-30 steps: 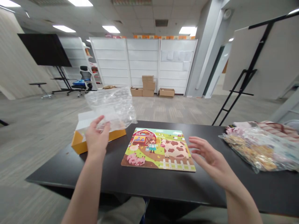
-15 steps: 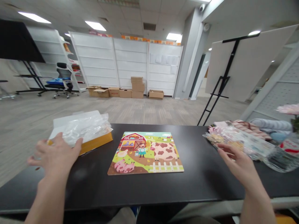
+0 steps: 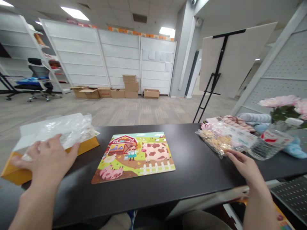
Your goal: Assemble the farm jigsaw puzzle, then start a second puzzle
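Your L hand [image 3: 49, 156] is splayed over plastic wrap [image 3: 75, 129] in the yellow box [image 3: 85, 147]; R hand [image 3: 244, 164] 's at clear bag [image 3: 217, 139] edge, can't tell if pinching.

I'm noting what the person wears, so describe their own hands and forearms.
The left hand and right hand are bare, with no glove or ring visible. The left forearm and right forearm show no sleeve, watch, bracelet, cable or marking.

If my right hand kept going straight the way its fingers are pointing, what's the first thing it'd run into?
Most likely the clear plastic bag: the right hand's fingertips are right at its near edge, though whether they touch it is hard to tell.
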### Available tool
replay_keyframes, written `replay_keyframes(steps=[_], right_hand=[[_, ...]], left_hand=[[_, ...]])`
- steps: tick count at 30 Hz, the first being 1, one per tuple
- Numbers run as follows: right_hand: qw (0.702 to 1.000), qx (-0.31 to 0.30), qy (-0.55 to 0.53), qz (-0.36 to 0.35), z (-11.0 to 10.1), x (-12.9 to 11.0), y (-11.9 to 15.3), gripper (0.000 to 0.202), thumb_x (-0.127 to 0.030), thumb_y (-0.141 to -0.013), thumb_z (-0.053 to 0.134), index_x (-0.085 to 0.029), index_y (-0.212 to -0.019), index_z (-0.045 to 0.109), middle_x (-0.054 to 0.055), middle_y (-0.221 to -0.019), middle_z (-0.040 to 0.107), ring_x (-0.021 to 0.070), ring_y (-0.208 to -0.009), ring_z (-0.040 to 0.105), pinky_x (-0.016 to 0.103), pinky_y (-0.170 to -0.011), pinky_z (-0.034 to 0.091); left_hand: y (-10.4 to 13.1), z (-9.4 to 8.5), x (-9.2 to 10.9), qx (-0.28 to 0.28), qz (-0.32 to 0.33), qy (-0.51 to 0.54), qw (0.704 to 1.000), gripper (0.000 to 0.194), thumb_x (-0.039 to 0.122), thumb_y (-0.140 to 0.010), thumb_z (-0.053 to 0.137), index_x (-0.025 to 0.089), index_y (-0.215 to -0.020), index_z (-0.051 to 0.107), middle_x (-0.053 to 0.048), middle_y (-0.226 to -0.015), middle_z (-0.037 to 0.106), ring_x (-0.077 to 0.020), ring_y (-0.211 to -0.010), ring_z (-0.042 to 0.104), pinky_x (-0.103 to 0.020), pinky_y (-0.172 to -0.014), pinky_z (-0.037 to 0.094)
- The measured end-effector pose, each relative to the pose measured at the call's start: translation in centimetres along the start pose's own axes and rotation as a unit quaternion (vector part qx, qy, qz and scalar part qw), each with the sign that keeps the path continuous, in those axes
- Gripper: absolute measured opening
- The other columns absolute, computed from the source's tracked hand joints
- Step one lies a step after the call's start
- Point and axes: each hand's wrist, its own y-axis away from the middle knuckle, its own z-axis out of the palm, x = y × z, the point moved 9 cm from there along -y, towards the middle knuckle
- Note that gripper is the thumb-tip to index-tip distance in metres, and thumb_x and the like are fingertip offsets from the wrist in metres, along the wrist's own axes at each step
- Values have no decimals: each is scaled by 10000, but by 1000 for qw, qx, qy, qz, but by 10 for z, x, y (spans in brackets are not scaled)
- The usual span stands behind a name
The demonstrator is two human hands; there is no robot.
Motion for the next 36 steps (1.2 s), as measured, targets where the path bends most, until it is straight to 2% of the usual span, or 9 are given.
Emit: replay_keyframes(steps=[2,6,9,15,22,28,32,34,36], right_hand=[[997,-19,-62,39,7,0,3,468,-572,-715,684,-206,-988,791,114,-1015,798,343,-1013,728,429,-904,554],[992,-20,-116,46,13,-24,12,445,-549,-689,740,-189,-944,795,126,-1007,800,344,-998,733,420,-887,569],[988,-69,-136,15,26,-57,21,488,-568,-712,739,-176,-998,789,128,-1015,799,322,-951,742,408,-833,588],[965,-220,-105,-91,63,-133,56,557,-574,-830,680,-171,-1213,715,122,-1071,778,259,-834,740,391,-747,608],[951,-236,-91,-176,61,-165,71,405,-564,-894,625,-196,-947,784,99,-998,788,279,-921,724,406,-843,588],[981,-152,-86,-81,31,-127,52,500,-597,-813,672,-233,-1154,714,64,-877,795,271,-778,757,364,-722,592],[995,-72,29,-61,19,-112,43,489,-592,-744,669,-231,-1059,767,79,-810,784,315,-719,749,429,-713,588],[995,-28,45,-80,18,-120,43,479,-560,-783,628,-195,-1055,774,111,-869,788,323,-764,747,459,-769,589],[993,24,21,-114,15,-136,45,479,-514,-844,585,-172,-1133,755,138,-1011,783,315,-857,747,458,-816,593]], left_hand=[[3,-5,22,22,35,-51,998,541,540,-855,560,256,-1315,538,-177,-1438,578,-459,-1412,387,-750,-1070,214],[9,-15,68,62,75,23,995,453,457,-859,601,220,-1246,587,-137,-1340,655,-393,-1314,535,-641,-1098,347],[17,-5,102,5,96,145,985,506,405,-842,616,150,-1278,583,-154,-1285,679,-330,-1188,632,-490,-1044,475],[46,18,164,-91,170,256,947,449,414,-892,581,188,-1280,584,-104,-1232,703,-273,-1125,663,-439,-1010,515],[80,34,211,-174,247,277,912,309,353,-925,541,184,-1167,635,-104,-1197,720,-254,-1129,671,-423,-1024,513],[95,42,233,-211,261,310,889,272,313,-919,552,196,-1147,641,-98,-1164,732,-250,-1087,684,-427,-983,535],[113,52,248,-276,237,350,863,267,341,-900,598,207,-1122,660,-99,-1158,729,-262,-1059,686,-453,-979,531],[132,61,263,-355,196,409,817,274,362,-890,630,208,-1114,664,-102,-1134,728,-251,-1025,689,-436,-943,546],[156,70,280,-438,112,497,741,324,371,-871,676,197,-1143,649,-124,-1185,696,-252,-1079,670,-401,-901,561]])
